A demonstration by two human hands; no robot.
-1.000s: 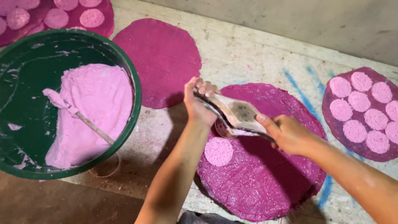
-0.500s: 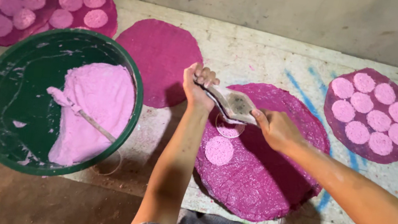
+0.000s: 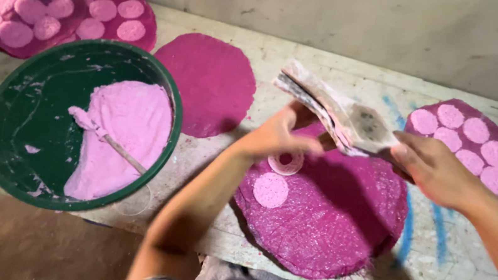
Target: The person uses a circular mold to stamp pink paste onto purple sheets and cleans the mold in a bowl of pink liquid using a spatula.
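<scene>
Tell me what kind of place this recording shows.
Probably a small, home-style food workshop: a worn, paint-stained table, a green basin of pink batter, and magenta round mats bearing pink discs laid out.

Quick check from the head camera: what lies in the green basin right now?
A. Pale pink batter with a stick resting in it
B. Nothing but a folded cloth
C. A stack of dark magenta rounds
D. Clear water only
A: the green basin holds a pool of pale pink batter on its right side, with a batter-coated stick lying in it.
</scene>
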